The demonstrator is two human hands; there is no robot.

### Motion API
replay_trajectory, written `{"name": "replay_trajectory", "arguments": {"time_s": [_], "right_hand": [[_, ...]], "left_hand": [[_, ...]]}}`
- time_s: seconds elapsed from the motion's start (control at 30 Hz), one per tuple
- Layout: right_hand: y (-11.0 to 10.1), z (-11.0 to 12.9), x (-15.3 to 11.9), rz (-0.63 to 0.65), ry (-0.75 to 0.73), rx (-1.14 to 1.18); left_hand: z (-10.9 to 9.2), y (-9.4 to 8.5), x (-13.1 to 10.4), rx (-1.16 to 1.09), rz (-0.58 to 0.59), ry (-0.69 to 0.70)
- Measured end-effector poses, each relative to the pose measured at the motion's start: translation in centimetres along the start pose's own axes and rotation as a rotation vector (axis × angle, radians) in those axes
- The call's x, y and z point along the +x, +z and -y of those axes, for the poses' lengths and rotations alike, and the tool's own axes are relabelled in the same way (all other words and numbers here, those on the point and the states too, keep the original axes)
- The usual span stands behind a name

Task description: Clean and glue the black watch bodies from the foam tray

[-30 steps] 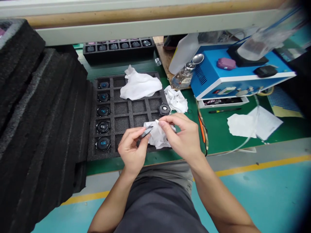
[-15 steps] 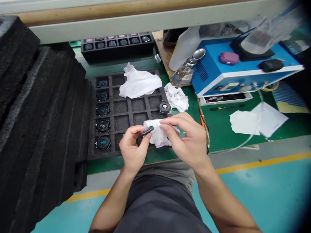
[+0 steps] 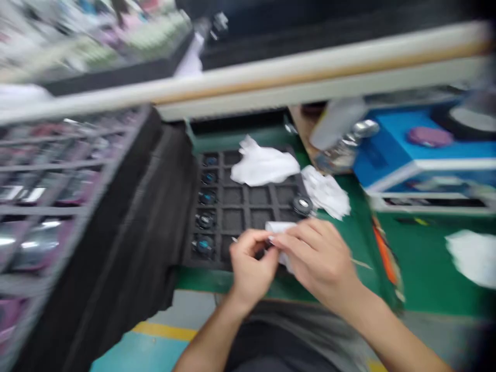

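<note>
My left hand (image 3: 253,266) is closed in a pinch on a small black watch case, nearly hidden between the fingers now but plainer in the earlier frame. Closed against it, my right hand (image 3: 327,258) pinches a white cloth (image 3: 279,226) whose end shows beyond the knuckles. The fingertips of both hands meet, and motion blurs them. Beneath lies a black foam tray (image 3: 232,219) with square pockets. Several dark round watch cases (image 3: 204,222) fill its left column. Another round watch case (image 3: 302,205) rests at the tray's right edge.
A crumpled white cloth (image 3: 265,164) covers part of the tray, with another crumpled cloth (image 3: 327,192) beside it. Stacked foam trays (image 3: 155,206) rise at left. At right stand a glass bottle (image 3: 339,152) and a blue box (image 3: 391,150). A shelf rail (image 3: 310,77) crosses above.
My view has swung up and left, bringing in the top of the tray stack. My right hand has come in from apart to touch my left at the watch case.
</note>
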State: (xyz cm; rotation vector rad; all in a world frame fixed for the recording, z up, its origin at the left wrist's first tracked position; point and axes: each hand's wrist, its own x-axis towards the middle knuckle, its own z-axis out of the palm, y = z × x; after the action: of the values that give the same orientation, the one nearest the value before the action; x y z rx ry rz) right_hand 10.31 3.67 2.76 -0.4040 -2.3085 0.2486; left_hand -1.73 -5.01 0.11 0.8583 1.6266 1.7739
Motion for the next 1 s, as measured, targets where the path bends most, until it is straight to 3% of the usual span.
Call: {"name": "replay_trajectory", "arguments": {"time_s": [0.07,0.13,0.27,0.4,0.5,0.63,0.77,0.87,1.0], "right_hand": [[-0.2,-1.3,-0.4,0.02,-0.1,-0.063],[0.1,-2.7,-0.5,0.022,-0.134,-0.135],[1.1,-2.4,-0.3,-0.114,-0.077,0.014],[2.0,-0.8,0.0,-0.16,-0.108,0.062],[1.6,-1.3,0.4,-0.21,0.04,-0.012],[-0.2,-1.5,0.0,-0.283,0.305,0.166],[-0.6,-0.8,-0.1,-0.262,0.521,0.326],[-0.3,-0.3,0.0,-0.268,0.581,0.393],[0.4,0.4,0.1,-0.218,0.554,0.457]], "left_hand": [[-0.4,-0.1,-0.2,-0.014,-0.027,-0.169],[-0.7,-0.1,-0.1,-0.044,-0.076,-0.246],[-1.2,-0.1,-0.2,-0.076,-0.196,-0.214],[-1.2,-0.1,-0.3,-0.102,-0.178,-0.168],[-1.4,-0.6,0.1,-0.204,-0.178,-0.126],[-1.1,-0.7,0.8,-0.173,-0.157,0.085],[0.3,0.0,1.5,-0.045,-0.063,0.149],[0.7,0.3,1.5,-0.066,-0.064,0.145],[0.4,0.3,1.3,-0.08,-0.043,0.165]]}}
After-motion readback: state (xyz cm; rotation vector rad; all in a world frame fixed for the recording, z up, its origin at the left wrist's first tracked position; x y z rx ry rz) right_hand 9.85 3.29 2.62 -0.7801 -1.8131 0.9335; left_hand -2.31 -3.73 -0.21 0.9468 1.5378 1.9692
